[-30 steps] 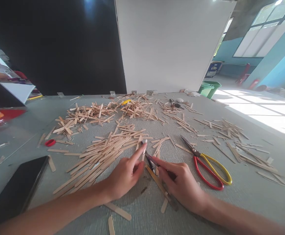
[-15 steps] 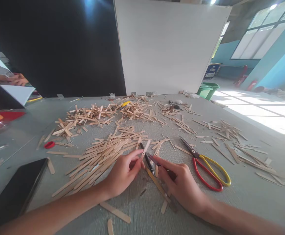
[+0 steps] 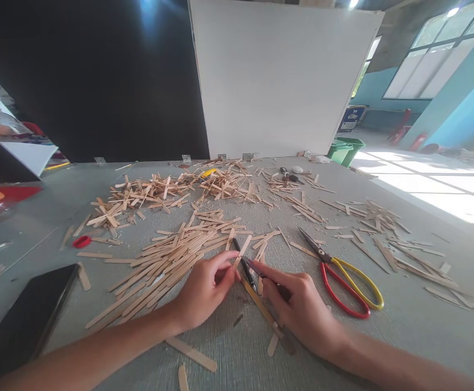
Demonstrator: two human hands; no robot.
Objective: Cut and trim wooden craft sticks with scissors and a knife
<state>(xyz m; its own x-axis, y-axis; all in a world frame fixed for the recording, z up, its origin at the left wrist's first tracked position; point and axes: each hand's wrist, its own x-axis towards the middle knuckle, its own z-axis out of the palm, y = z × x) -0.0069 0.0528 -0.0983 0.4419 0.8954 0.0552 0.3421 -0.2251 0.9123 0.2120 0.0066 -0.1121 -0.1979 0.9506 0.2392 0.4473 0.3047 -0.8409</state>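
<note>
Between thumb and index finger, my left hand [image 3: 210, 288] pinches a small wooden stick [image 3: 244, 247], which slants up and to the right. My right hand [image 3: 297, 304] is closed around a dark, slim tool [image 3: 254, 266] whose tip is close to the stick; its handle is mostly hidden by my fingers. Beneath both hands lie a black pen [image 3: 248, 274] and a yellowish strip [image 3: 259, 303] on the grey table [image 3: 220, 347]. Left of my left hand is a spread pile of flat wooden sticks [image 3: 171, 260].
Scissors with red and yellow handles [image 3: 351, 285] lie right of my right hand. A black phone [image 3: 29, 315] is at the left, near a red ring [image 3: 82, 241]. Crossed stick pieces [image 3: 151, 190] lie farther back, before a black and white partition [image 3: 277, 81].
The stick in my left hand has tilted slightly to the right. My right hand has barely moved. At the far left, the person's arm has shifted.
</note>
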